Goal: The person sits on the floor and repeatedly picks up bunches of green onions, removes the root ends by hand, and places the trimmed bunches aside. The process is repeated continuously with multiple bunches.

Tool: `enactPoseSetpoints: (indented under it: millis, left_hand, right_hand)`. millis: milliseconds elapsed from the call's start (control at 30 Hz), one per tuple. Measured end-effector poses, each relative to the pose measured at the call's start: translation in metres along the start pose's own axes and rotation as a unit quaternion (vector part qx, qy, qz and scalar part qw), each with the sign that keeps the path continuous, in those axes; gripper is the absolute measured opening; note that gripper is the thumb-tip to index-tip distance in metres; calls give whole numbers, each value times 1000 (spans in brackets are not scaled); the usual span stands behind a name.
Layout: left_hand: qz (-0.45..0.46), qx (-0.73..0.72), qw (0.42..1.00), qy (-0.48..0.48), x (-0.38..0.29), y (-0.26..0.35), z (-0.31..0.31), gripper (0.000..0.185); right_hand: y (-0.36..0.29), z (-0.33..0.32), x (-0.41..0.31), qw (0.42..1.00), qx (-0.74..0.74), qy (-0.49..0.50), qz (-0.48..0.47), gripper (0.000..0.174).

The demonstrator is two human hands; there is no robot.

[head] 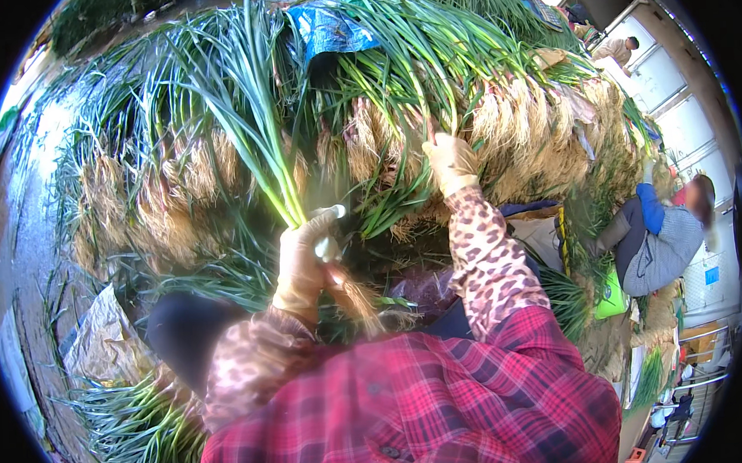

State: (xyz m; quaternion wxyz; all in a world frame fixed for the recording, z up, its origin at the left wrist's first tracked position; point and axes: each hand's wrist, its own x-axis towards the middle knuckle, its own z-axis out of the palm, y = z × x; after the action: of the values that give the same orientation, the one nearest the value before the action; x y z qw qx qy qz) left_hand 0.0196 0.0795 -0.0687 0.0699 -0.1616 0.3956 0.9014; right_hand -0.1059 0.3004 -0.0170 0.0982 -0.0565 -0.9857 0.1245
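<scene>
My left hand (301,259), in a pale glove, is closed around a few long-leaved allium plants (285,192), perhaps green garlic or scallions. Their leaves point away from me, and white stem bases and tan roots (355,294) stick out below the fist. A small white piece (339,210) shows at the thumb; I cannot tell what it is. Further forward on the right, my gloved right hand (452,161) grips the reddish stem (430,129) of a plant in the heap. Thick bunches of pale roots (506,117) hang right beside it.
A long heap of rooted plants (158,197) spans the area before me, with a blue plastic sack (328,28) on it. More plants (143,427) lie at lower left, near a crumpled sack (109,342). At right sits another person (660,243) near a bright green container (611,295).
</scene>
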Motion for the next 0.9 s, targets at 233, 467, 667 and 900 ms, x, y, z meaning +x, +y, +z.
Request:
enactPoseSetpoints:
  millis: [233,467,667,900]
  left_hand:
    - [40,55,998,4,-6,12,9,21]
    - [-91,40,991,87,-1,18,16,27]
    - [-1,14,999,-32,6,-14,-8,19]
    - [33,7,998,52,14,-24,-11,15]
  right_hand:
    - [1,14,-51,910,371,52,-179,11]
    - [-41,44,-119,836,121,83,-529,15]
    - [-58,46,-88,797,560,-224,-43,46]
    - [-76,90,-64,900,210,44,-379,14]
